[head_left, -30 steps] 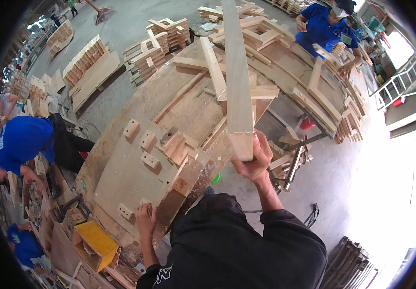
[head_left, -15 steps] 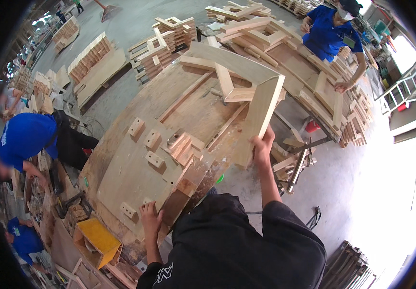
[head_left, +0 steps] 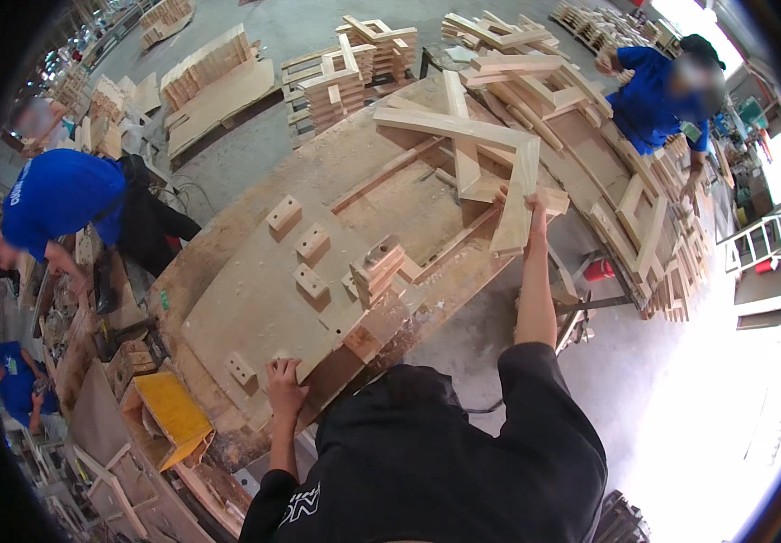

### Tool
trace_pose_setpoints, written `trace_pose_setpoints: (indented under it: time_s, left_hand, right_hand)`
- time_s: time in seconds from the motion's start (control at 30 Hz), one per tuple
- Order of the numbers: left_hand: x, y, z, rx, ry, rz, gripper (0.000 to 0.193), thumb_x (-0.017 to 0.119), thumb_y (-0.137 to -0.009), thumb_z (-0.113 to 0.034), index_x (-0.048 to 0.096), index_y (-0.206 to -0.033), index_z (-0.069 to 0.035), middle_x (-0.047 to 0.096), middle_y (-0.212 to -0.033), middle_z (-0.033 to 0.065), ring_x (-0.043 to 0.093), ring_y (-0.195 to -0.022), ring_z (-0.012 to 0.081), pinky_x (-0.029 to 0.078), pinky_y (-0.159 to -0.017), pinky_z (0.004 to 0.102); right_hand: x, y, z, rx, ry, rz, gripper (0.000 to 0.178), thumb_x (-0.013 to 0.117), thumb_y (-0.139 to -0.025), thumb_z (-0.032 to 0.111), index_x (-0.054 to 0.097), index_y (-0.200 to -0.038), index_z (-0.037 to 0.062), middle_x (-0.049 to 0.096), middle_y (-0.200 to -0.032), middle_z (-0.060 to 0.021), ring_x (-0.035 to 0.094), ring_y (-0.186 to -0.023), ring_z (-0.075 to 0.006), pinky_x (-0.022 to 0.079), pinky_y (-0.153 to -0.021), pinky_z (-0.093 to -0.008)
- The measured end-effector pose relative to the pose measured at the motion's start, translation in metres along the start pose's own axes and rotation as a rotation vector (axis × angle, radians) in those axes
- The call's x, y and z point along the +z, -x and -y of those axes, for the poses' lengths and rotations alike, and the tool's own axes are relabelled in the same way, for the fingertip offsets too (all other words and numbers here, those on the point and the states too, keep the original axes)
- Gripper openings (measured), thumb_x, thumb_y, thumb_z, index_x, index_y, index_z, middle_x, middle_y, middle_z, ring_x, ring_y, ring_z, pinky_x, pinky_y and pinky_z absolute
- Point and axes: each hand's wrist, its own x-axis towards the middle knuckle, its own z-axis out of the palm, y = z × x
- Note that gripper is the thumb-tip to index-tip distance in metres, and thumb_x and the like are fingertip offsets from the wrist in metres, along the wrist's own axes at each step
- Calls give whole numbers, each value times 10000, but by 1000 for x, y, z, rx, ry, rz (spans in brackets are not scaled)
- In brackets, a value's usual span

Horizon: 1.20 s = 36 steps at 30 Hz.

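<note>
An angled piece of pale wooden frame (head_left: 521, 176) lies over the far right of the workbench (head_left: 255, 244). My right hand (head_left: 533, 220) is closed around its near leg, my arm stretched out. Other pale frame pieces (head_left: 468, 167) lie under and beside it. Near the bench's front edge, my left hand (head_left: 287, 384) rests with its fingers curled; what they hold, if anything, is hidden. Beside it lies a small drilled wooden block (head_left: 240, 367). Further along the board are similar blocks (head_left: 312, 240) and a stepped wooden jig (head_left: 378, 269).
A person in a blue shirt (head_left: 657, 100) works at a bench stacked with wooden frames (head_left: 643, 217) at right. Another blue-shirted person (head_left: 65, 199) bends over at left. A yellow-sided box (head_left: 173, 414) stands near left. Frame stacks (head_left: 354, 81) stand beyond the bench.
My right hand has pushed the angled frame piece away from me and to the right, onto the other pieces. My left hand stays near the front edge. The whole view has shifted slightly.
</note>
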Motion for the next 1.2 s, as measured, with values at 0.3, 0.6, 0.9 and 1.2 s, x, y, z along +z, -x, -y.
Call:
trace_pose_setpoints:
  time_s: [0.3, 0.6, 0.9, 1.2]
  left_hand:
    - [2, -1, 0, -33, 32, -27, 560, 849, -572, -91, 630, -1086, -139, 620, -1084, 39, 526, -1119, 361, 501, -905, 444]
    - [11, 2, 2, -22, 26, -75, 507, 855, -611, -167, 646, -1072, -135, 632, -1078, 35, 529, -1130, 352, 522, -873, 440]
    - [16, -1, 2, -18, 39, -62, 454, 854, -646, -217, 666, -1049, -129, 646, -1063, 50, 537, -1130, 340, 522, -882, 428]
    - [20, 7, 23, 38, 182, -85, 402, 811, -708, -285, 676, -1032, -91, 654, -1049, 97, 556, -1109, 355, 473, -968, 428]
  right_hand:
    - [-27, -8, -8, -1, -26, 0, 664, 454, -894, 333, 380, -1386, -106, 604, -1219, -251, 646, -1040, -394, 532, -951, -445]
    - [-35, 10, 34, -428, 1443, -671, 333, 730, -773, 187, 729, -1082, 65, 737, -929, -156, 713, -863, -222, 541, -808, -356]
    - [6, 119, -9, -610, 1446, -501, 251, 698, -826, 199, 708, -947, -21, 708, -788, -157, 681, -734, -209, 524, -712, -329]
    - [129, 258, -163, 27, 1410, 790, 186, 759, -813, 173, 695, -862, 6, 714, -838, -138, 703, -795, -234, 536, -722, -347]
